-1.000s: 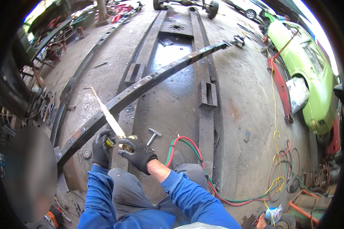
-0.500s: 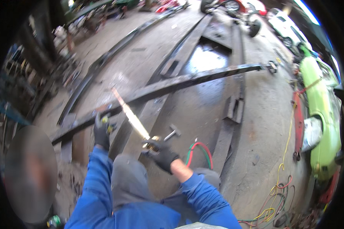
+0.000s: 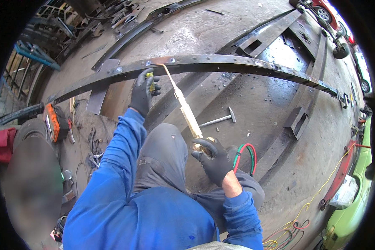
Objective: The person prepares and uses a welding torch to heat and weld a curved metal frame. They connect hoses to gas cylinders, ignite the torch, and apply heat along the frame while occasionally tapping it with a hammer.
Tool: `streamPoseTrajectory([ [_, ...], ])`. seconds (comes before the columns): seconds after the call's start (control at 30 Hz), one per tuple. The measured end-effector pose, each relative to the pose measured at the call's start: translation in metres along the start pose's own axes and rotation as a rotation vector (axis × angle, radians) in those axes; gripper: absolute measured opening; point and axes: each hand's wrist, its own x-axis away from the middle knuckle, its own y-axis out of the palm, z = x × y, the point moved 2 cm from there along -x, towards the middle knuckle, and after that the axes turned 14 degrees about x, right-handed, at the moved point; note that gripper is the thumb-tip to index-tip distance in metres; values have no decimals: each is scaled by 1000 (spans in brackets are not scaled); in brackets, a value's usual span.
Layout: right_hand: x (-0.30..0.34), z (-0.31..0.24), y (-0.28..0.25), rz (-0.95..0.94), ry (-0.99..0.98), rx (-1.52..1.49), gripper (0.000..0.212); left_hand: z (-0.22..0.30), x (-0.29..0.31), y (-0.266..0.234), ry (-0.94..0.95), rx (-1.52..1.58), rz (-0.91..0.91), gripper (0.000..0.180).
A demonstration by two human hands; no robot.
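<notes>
My right hand, gloved in black, is closed round the valve end of a brass-coloured gas torch. Its thin copper tip bends over the upper face of a long dark steel beam, by a rusty-brown patch; I cannot tell whether it touches. No flame can be made out. My left hand, also gloved, is closed round a small yellow thing just on the near side of the beam, left of the tip. Red and green hoses loop beside my right wrist.
A hammer lies on the floor beyond my knees. Under the beam's left part is a flat steel plate. An orange-and-black case stands at left. More steel rails lie beyond; a red jack and a green car body are at right.
The view has swung, so the beam sits higher and the case shows at left. The torch tip has come from across the beam's far edge onto its upper face. Both hands keep their holds.
</notes>
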Motion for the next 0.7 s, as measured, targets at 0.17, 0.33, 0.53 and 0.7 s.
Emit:
streamPoseTrajectory([
  [0.17, 3, -8, 8, -30, -27, 66, 36, -12, 5, 11, -5, -42, -6, 31],
  [0.33, 8, -8, 14, -77, 34, -25, 37, -23, 9, 12, 14, -48, -27, 17],
  [0.53, 14, -6, 20, -74, 61, 18, 36, -33, 21, 2, -16, -45, -24, 18],
  [0.7, 6, -2, 23, -37, 178, -198, 47, -27, 53, 22, 46, -199, -60, 32],
])
